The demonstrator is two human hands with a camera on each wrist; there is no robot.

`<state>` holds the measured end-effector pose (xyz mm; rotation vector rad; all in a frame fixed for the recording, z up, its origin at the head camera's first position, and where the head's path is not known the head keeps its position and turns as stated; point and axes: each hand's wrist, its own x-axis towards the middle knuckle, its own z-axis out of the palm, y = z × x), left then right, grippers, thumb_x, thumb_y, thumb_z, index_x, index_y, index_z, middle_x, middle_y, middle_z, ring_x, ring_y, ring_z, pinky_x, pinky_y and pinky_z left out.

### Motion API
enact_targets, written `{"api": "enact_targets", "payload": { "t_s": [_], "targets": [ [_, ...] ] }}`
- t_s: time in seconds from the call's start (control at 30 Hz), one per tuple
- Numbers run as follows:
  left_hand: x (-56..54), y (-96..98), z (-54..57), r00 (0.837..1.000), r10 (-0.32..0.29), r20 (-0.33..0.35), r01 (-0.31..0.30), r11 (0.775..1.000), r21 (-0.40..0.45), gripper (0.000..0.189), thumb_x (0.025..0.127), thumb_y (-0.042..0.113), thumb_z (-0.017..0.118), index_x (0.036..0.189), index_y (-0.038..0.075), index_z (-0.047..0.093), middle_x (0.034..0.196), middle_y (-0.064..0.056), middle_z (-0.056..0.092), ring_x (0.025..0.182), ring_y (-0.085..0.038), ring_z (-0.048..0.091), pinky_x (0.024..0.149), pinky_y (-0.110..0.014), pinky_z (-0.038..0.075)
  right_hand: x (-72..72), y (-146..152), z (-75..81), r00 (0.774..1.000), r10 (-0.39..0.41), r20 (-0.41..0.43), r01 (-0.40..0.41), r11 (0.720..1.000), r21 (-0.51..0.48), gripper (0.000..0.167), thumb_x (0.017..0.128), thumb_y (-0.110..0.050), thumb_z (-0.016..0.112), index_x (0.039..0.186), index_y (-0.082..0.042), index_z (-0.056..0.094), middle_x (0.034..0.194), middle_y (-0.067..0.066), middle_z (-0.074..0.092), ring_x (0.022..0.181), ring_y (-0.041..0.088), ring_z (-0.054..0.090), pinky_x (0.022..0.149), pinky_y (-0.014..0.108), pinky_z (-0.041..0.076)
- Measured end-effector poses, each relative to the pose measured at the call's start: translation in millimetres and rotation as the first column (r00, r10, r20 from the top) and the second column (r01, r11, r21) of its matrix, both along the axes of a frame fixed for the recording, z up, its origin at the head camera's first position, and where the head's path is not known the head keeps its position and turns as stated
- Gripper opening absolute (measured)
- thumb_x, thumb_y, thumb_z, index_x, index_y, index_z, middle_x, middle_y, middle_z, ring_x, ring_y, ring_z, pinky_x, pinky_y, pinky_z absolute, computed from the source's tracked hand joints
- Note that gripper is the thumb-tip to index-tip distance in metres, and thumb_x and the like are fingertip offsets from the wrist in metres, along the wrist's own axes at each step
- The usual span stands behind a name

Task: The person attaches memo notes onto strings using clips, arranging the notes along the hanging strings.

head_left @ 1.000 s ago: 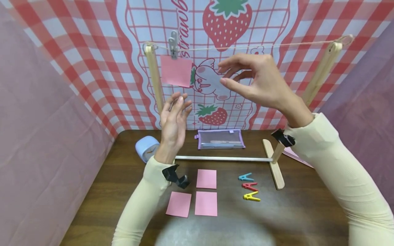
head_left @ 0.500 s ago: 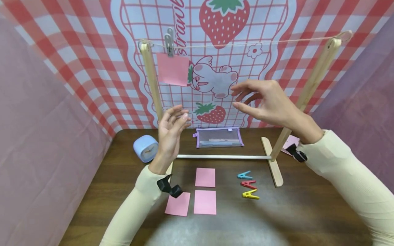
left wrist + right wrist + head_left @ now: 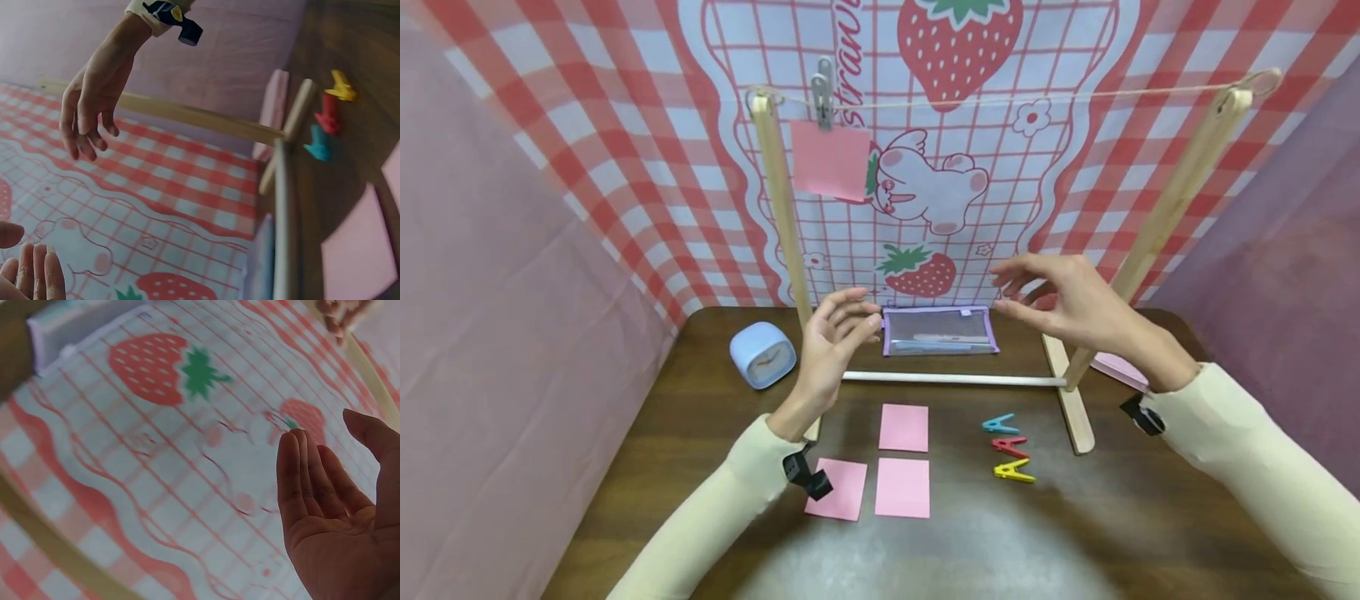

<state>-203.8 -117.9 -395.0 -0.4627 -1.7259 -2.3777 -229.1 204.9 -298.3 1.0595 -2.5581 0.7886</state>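
Observation:
In the head view a pink paper square (image 3: 831, 162) hangs from a string (image 3: 970, 102) by a grey clothespin (image 3: 823, 100), near the left wooden post. My left hand (image 3: 838, 342) is in the air below that square, fingers loosely bent, holding nothing. Farther right, my right hand (image 3: 1067, 300) hovers in front of the right post (image 3: 1180, 200) with thumb and fingers apart and nothing between them. On the table lie three pink paper squares (image 3: 903, 487). To their right are a blue clothespin (image 3: 1000, 424), a red clothespin (image 3: 1009, 447) and a yellow clothespin (image 3: 1014, 471).
A pale blue clock (image 3: 763, 356) stands behind the left forearm. At the back lies a purple-edged mesh pouch (image 3: 940, 332) with pens inside. A white rod (image 3: 955, 379) joins the feet of the frame, and a pink flat item (image 3: 1120, 370) lies by the right post.
Both hands have come down from near the string toward the table, the right one also moving outward to the right. The paper square stays hanging in the grey clothespin.

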Motion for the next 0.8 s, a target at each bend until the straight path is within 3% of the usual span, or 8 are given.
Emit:
{"api": "enact_targets", "payload": {
  "t_s": [0.2, 0.33, 0.5, 0.7, 0.8],
  "targets": [
    [5.6, -5.1, -17.3, 0.999, -0.011, 0.053, 0.016, 0.995, -0.097, 0.042, 0.097, -0.004, 0.066, 0.136, -0.005, 0.053, 0.110, -0.003, 0.071, 0.093, -0.010, 0.069, 0.081, -0.028, 0.063, 2.4, 12, -36.5, 0.998, 0.012, 0.057, -0.014, 0.999, 0.030, 0.035, 0.086, -0.010, 0.085, 0.118, -0.006, 0.072, 0.103, 0.001, 0.079, 0.085, 0.009, 0.074, 0.074, 0.028, 0.064],
    [9.4, -9.9, -27.7, 0.996, -0.007, 0.094, 0.026, 0.980, -0.200, 0.043, 0.096, -0.001, 0.070, 0.136, -0.006, 0.055, 0.114, -0.009, 0.070, 0.096, -0.009, 0.069, 0.084, -0.025, 0.062, 6.2, 18, -55.7, 0.994, 0.000, 0.110, -0.005, 0.999, 0.047, 0.034, 0.088, -0.015, 0.084, 0.118, -0.008, 0.072, 0.105, 0.000, 0.079, 0.083, 0.005, 0.072, 0.072, 0.030, 0.064],
    [13.7, -12.1, -38.3, 0.988, -0.047, 0.147, 0.096, 0.933, -0.348, 0.042, 0.094, 0.001, 0.073, 0.134, 0.000, 0.059, 0.120, -0.014, 0.070, 0.096, -0.009, 0.068, 0.083, -0.022, 0.060, 12.6, 27, -76.7, 0.989, -0.008, 0.150, 0.002, 0.999, 0.038, 0.034, 0.088, -0.015, 0.084, 0.119, -0.009, 0.072, 0.104, 0.000, 0.079, 0.084, 0.005, 0.070, 0.070, 0.030, 0.063],
    [21.5, -12.8, -51.9, 0.976, -0.055, 0.210, 0.140, 0.898, -0.416, 0.040, 0.093, 0.003, 0.075, 0.131, 0.002, 0.062, 0.125, -0.019, 0.069, 0.097, -0.014, 0.070, 0.082, -0.023, 0.060, 21.6, 36, -106.6, 0.981, 0.022, 0.190, -0.025, 1.000, 0.017, 0.035, 0.086, -0.011, 0.085, 0.119, -0.008, 0.072, 0.106, 0.002, 0.079, 0.087, 0.008, 0.073, 0.069, 0.029, 0.064],
    [24.1, -13.8, -58.9, 0.974, -0.058, 0.219, 0.163, 0.850, -0.502, 0.042, 0.093, 0.004, 0.075, 0.132, -0.001, 0.061, 0.127, -0.025, 0.067, 0.103, -0.028, 0.070, 0.089, -0.031, 0.061, 27.0, 39, -120.8, 0.974, 0.016, 0.227, -0.020, 1.000, 0.014, 0.033, 0.087, -0.012, 0.084, 0.118, -0.009, 0.073, 0.107, 0.001, 0.078, 0.089, 0.012, 0.074, 0.072, 0.030, 0.065]
  ]
}}
